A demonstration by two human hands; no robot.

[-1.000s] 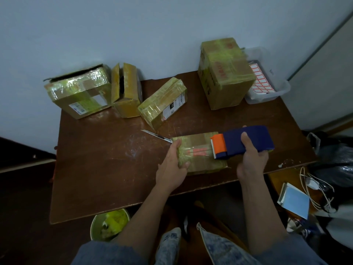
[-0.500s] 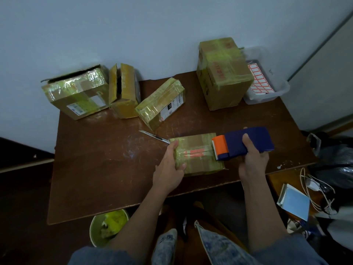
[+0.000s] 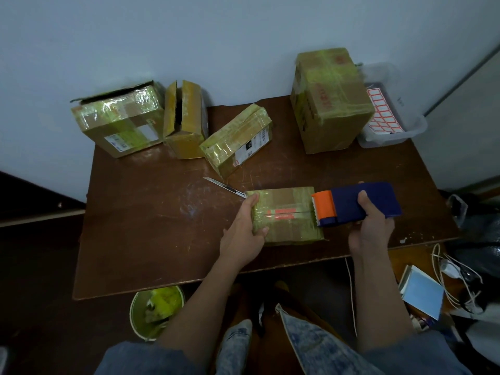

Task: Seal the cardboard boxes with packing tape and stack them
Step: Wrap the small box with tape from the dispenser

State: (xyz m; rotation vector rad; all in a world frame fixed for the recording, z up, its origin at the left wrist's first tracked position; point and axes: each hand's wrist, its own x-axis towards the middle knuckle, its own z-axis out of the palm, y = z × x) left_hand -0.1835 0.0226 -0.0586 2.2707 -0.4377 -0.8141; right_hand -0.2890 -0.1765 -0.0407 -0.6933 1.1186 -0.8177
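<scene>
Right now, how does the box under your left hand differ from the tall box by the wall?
The flat box lies low at the table's near edge, held by the left hand; the tall box stands upright at the back, untouched and much bulkier. Both are brown cardboard with glossy tape.

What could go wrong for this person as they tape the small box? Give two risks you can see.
The knife lies with its blade out beside the left hand gripping the box; a slip could cut it. The dispenser, held by the right hand, has a toothed edge facing those fingers. The box sits near the table edge and might slide off.
</scene>
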